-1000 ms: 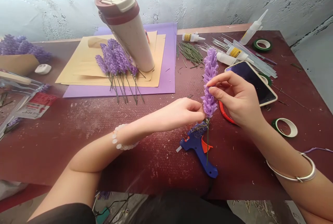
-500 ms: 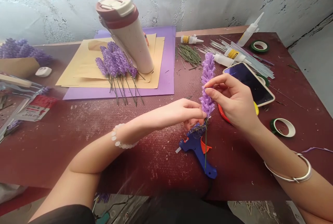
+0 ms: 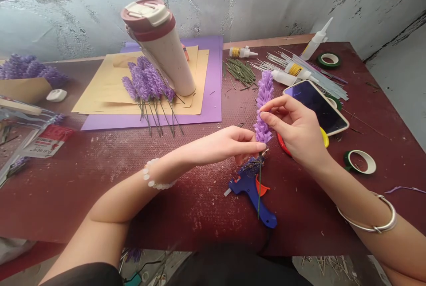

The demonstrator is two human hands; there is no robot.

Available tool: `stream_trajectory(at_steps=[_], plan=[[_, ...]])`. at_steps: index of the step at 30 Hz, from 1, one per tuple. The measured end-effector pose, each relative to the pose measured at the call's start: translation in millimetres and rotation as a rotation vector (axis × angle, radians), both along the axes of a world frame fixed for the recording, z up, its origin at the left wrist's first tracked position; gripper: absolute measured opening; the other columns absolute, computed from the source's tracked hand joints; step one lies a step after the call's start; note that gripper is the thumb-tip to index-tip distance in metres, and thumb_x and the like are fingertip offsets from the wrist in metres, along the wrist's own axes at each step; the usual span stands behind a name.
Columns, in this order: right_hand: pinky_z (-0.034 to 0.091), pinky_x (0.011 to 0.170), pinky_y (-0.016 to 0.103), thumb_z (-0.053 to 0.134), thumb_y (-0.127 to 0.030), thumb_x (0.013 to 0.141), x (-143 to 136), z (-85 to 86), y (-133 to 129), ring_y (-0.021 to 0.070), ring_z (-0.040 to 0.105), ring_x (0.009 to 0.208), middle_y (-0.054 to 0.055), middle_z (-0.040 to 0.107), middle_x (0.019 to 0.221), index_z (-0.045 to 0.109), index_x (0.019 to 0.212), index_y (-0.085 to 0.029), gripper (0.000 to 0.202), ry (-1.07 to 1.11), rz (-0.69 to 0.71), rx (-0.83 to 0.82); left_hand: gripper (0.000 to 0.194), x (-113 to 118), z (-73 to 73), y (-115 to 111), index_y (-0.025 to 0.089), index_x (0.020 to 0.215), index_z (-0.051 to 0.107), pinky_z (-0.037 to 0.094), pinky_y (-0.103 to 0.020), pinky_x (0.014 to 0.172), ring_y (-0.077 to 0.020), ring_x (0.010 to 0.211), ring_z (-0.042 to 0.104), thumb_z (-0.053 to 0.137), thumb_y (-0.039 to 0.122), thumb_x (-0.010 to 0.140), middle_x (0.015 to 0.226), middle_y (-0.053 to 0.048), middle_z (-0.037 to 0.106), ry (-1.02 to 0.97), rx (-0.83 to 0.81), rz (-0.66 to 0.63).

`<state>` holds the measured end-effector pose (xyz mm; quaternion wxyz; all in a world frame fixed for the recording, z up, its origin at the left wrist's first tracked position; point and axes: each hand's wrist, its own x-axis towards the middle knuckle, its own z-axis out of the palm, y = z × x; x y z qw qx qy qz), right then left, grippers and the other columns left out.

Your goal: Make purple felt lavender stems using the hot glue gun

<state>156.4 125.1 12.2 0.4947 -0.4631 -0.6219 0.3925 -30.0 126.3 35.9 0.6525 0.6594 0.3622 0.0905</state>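
Observation:
A purple paper lavender stem (image 3: 265, 88) stands nearly upright between my hands, its green stalk pointing down toward me. My left hand (image 3: 238, 142) pinches it at the base of the blossom. Higher up, the thumb and forefinger of my right hand (image 3: 293, 122) are closed on the purple petals from the right. Below the flower a blue glue gun (image 3: 254, 195) with an orange trigger lies on the table, partly covered by my left hand and the stalk. Scissors with a red and yellow handle (image 3: 324, 137) are mostly hidden behind my right hand.
A tall tumbler (image 3: 166, 55) stands on yellow and purple paper (image 3: 213, 99) beside several finished lavender stems (image 3: 146, 80). At right are a phone (image 3: 319, 104), green tape rolls (image 3: 361, 162), glue bottles (image 3: 316, 40) and wires. Cut green stems (image 3: 241, 72) lie at the back.
The flower's stalk has swung slightly left at its lower end, and my left thumb sits a little further right at the base. My right hand keeps its pinch. The view has shifted slightly.

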Motion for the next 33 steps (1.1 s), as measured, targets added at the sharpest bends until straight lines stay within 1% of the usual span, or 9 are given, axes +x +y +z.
stream_trajectory(at_steps=[3,6,9,12,18,22,26,30,33], plan=[[0.054,0.067,0.027,0.074,-0.031,0.083,0.3,-1.1,0.1,0.0135,0.064,0.071,-0.002,0.067,0.077,0.064,0.083,-0.023,0.013,-0.015,-0.014,-0.001,0.04,-0.4,-1.1,0.5,0.018,0.073,0.055,0.04,-0.027,0.066,-0.013,0.067,0.047,0.059,0.052,0.091,0.071,0.002,0.051,-0.038,-0.035,-0.01],[0.053,0.068,0.027,0.072,-0.025,0.083,0.7,-1.4,0.1,0.0133,0.063,0.071,-0.002,0.067,0.077,0.065,0.082,-0.023,0.008,-0.013,-0.043,-0.005,0.036,-0.8,-1.5,1.1,0.017,0.076,0.06,0.043,-0.026,0.067,-0.013,0.067,0.052,0.059,0.049,0.092,0.07,0.002,0.055,-0.065,-0.081,-0.002],[0.052,0.067,0.026,0.071,-0.022,0.082,0.7,-1.0,-0.1,0.0128,0.062,0.07,-0.002,0.067,0.076,0.065,0.081,-0.023,0.007,0.002,-0.052,-0.006,0.035,-0.8,-1.2,1.4,0.017,0.074,0.061,0.044,-0.025,0.067,-0.0116,0.065,0.052,0.06,0.046,0.093,0.069,0.003,0.055,-0.091,-0.129,0.009],[0.052,0.066,0.025,0.071,-0.023,0.082,-0.1,-0.6,-0.6,0.0127,0.062,0.07,-0.002,0.067,0.076,0.064,0.081,-0.023,0.007,0.004,-0.051,-0.019,0.034,0.1,-2.8,1.1,0.016,0.072,0.061,0.044,-0.025,0.066,-0.0109,0.063,0.051,0.064,0.044,0.091,0.067,0.003,0.055,-0.125,-0.191,0.021],[0.054,0.069,0.027,0.07,-0.021,0.082,-1.8,-1.8,-0.8,0.0139,0.066,0.074,-0.001,0.068,0.079,0.061,0.081,-0.023,0.009,0.03,-0.122,-0.041,0.039,6.7,-10.3,-1.6,0.016,0.072,0.061,0.04,-0.025,0.062,-0.0096,0.057,0.046,0.07,0.052,0.084,0.061,0.004,0.052,-0.186,-0.322,0.115],[0.055,0.068,0.027,0.071,-0.02,0.08,-2.3,-1.9,-0.4,0.014,0.066,0.074,-0.002,0.067,0.077,0.061,0.081,-0.022,0.01,0.065,-0.132,-0.059,0.043,9.8,-8.9,-4.1,0.017,0.065,0.054,0.036,-0.025,0.059,-0.0096,0.055,0.044,0.072,0.053,0.082,0.061,0.004,0.051,-0.128,-0.256,0.17],[0.054,0.066,0.026,0.071,-0.02,0.078,-1.3,-0.3,0.3,0.013,0.064,0.07,-0.002,0.066,0.074,0.061,0.079,-0.022,0.01,0.105,-0.146,-0.081,0.041,8.4,-8.5,-5.1,0.018,0.067,0.053,0.034,-0.024,0.059,-0.0099,0.059,0.044,0.068,0.052,0.084,0.064,0.004,0.05,-0.085,-0.14,0.207],[0.053,0.066,0.026,0.071,-0.019,0.078,2.0,1.0,2.3,0.0122,0.062,0.07,-0.002,0.065,0.076,0.06,0.08,-0.023,0.012,0.136,-0.186,-0.09,0.035,5.2,-12.1,-2.8,0.018,0.077,0.061,0.033,-0.023,0.056,-0.0096,0.057,0.041,0.068,0.051,0.084,0.062,0.005,0.048,-0.08,-0.093,0.268],[0.051,0.064,0.025,0.071,-0.02,0.078,4.9,1.8,4.3,0.0108,0.058,0.066,-0.003,0.063,0.075,0.06,0.08,-0.022,0.012,0.159,-0.188,-0.094,0.029,4.0,-14.2,-0.5,0.017,0.085,0.068,0.035,-0.022,0.056,-0.0086,0.058,0.045,0.066,0.046,0.087,0.066,0.004,0.055,-0.108,-0.081,0.284]])
